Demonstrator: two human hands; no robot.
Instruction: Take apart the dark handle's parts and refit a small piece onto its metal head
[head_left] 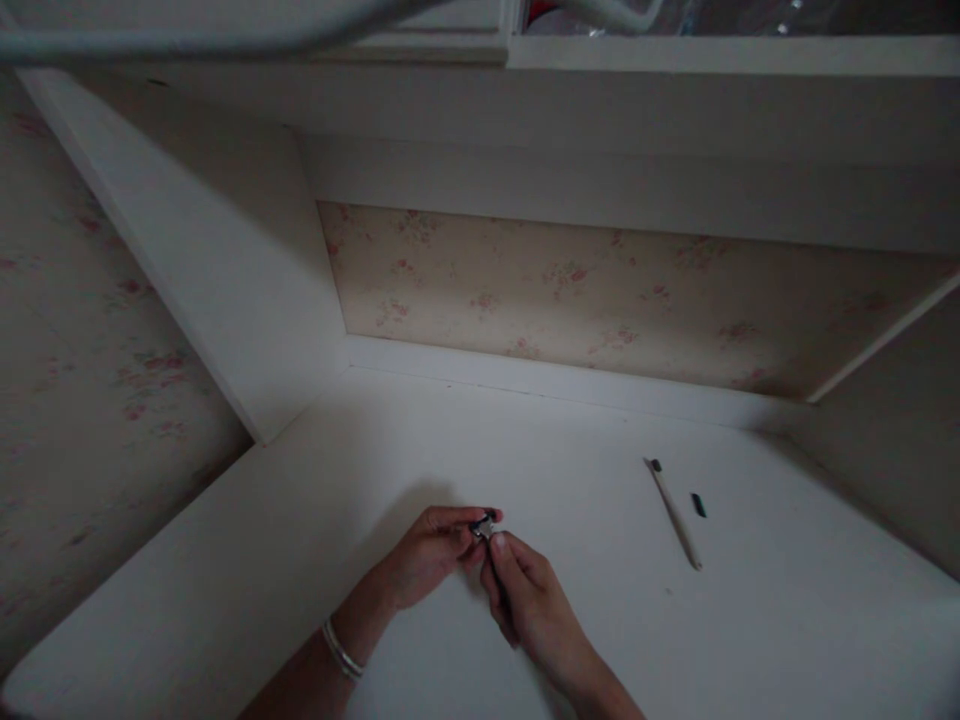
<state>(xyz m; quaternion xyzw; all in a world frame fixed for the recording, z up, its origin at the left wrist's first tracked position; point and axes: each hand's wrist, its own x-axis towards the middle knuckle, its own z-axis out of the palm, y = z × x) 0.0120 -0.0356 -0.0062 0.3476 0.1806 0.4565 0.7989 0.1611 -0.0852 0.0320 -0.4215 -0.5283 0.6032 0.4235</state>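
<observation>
On my feed, fingers hide most of what looks like a razor (486,529), its shiny head blurred, over the middle of the table (592,480). Its long axis points away from me, slightly left, head foremost. The right hand (531,592) grips the dark handle; the left hand's (426,555) fingers close around the head. Forearms (600,690) are cut off below.
</observation>
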